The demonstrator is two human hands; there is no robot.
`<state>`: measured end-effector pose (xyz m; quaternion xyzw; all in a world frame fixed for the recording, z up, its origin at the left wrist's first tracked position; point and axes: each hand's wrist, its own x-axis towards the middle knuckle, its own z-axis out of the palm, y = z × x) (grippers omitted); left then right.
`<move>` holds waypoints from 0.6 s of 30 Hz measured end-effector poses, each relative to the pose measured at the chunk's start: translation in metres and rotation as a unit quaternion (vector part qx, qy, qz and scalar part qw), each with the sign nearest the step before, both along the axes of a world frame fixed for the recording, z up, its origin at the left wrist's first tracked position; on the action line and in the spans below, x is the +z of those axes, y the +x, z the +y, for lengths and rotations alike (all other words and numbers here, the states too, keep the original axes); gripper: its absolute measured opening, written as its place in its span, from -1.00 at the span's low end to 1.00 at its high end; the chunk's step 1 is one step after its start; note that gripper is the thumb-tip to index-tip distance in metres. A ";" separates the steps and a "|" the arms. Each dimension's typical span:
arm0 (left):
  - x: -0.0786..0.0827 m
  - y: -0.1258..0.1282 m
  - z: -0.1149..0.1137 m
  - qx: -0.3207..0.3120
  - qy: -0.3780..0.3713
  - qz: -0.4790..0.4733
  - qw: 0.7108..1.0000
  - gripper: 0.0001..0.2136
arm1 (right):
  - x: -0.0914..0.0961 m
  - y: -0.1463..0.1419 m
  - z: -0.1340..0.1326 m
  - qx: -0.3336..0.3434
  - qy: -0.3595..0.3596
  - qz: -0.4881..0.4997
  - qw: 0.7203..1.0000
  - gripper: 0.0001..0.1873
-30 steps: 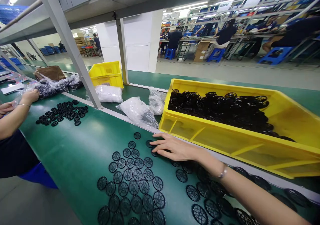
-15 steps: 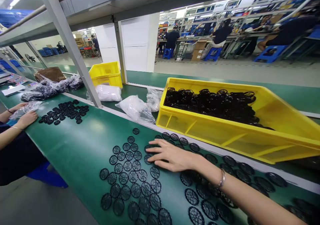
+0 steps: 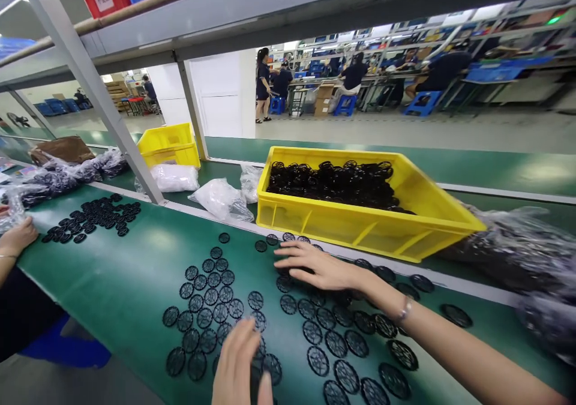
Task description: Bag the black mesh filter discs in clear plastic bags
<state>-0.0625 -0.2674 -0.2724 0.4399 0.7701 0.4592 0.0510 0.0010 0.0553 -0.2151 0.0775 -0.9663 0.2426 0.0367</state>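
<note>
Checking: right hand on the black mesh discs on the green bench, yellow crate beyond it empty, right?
No: the head view shows the yellow crate holding a heap of black mesh discs. The right hand is on the discs on the green bench.

Black lattice-patterned discs (image 3: 318, 360) dot a green conveyor belt (image 3: 112, 285) — beside a yellow plastic crate (image 3: 342, 231).
</note>
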 end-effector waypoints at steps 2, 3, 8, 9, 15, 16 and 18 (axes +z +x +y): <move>0.021 -0.003 0.034 -0.005 -0.036 -0.049 0.998 -0.46 | -0.005 -0.020 0.006 0.002 0.014 0.021 1.000 -0.55; 0.028 -0.002 0.052 -0.025 -0.058 -0.080 0.995 -0.42 | -0.009 -0.032 0.008 0.006 0.024 0.026 0.999 -0.54; 0.022 0.018 0.119 -0.051 -0.130 -0.119 0.983 -0.27 | -0.029 -0.079 0.018 0.038 0.049 0.021 0.998 -0.50; 0.016 0.023 0.126 -0.046 -0.141 -0.114 0.982 -0.26 | -0.032 -0.080 0.020 0.045 0.051 0.019 0.997 -0.50; -0.010 0.043 0.147 -0.028 -0.171 -0.074 0.982 -0.23 | -0.039 -0.036 0.029 0.050 0.048 0.026 0.997 -0.51; -0.012 0.047 0.149 -0.033 -0.173 -0.068 0.982 -0.24 | -0.038 -0.025 0.029 0.049 0.047 0.026 0.997 -0.51; -0.013 0.054 0.151 -0.044 -0.175 -0.059 0.982 -0.24 | -0.036 -0.007 0.032 0.047 0.043 0.030 0.998 -0.53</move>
